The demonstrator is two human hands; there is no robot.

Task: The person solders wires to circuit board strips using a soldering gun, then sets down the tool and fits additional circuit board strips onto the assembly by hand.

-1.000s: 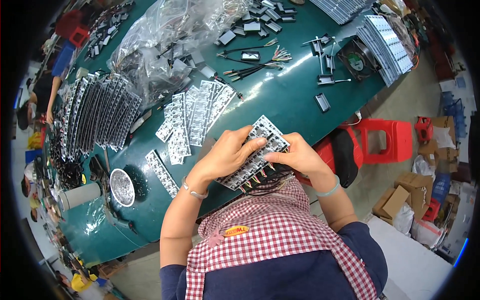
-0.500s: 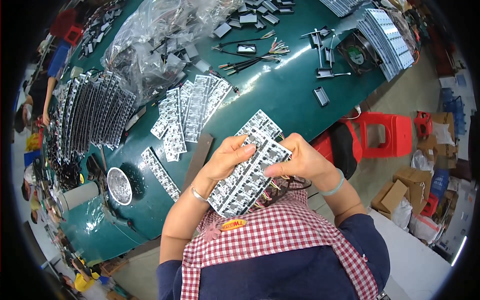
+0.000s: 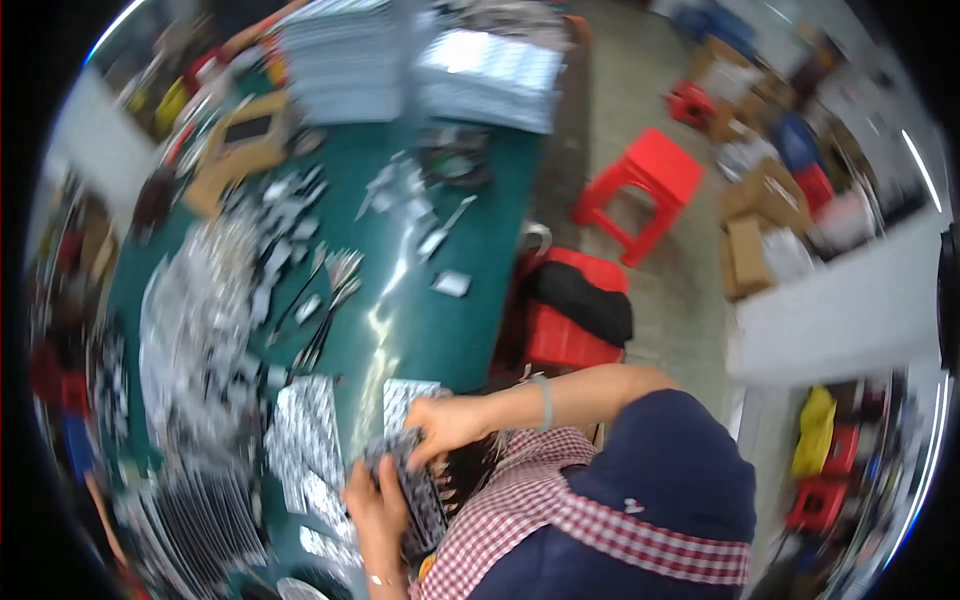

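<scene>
A circuit board panel (image 3: pixel 428 505) is held between my hands close to my checked apron, its face dark and smeared by motion. My left hand (image 3: pixel 380 500) grips it on the left, fingers bent over its edge. From the upper right, my right hand (image 3: pixel 447 425) closes on the panel's top end. Dark wires (image 3: pixel 470 465) hang along its right side, partly hidden by my right arm. Just beyond my right hand is a pale circuit board strip (image 3: pixel 405 398). More patterned strips (image 3: pixel 303 430) lie on the green table to the left.
Clear plastic bags (image 3: pixel 195 340) and small grey housings (image 3: pixel 285 225) cover the table's left side. Cable bundles (image 3: pixel 332 305) lie mid-table. Stacked grey panels (image 3: pixel 490 80) and a fan (image 3: pixel 455 158) are at the far end. Red stools (image 3: pixel 645 185) and cardboard boxes (image 3: pixel 765 205) stand to the right.
The view has swung to the right, so the table now runs away from me and the picture is blurred. Both hands still hold the panel, whose visible face looks darker.
</scene>
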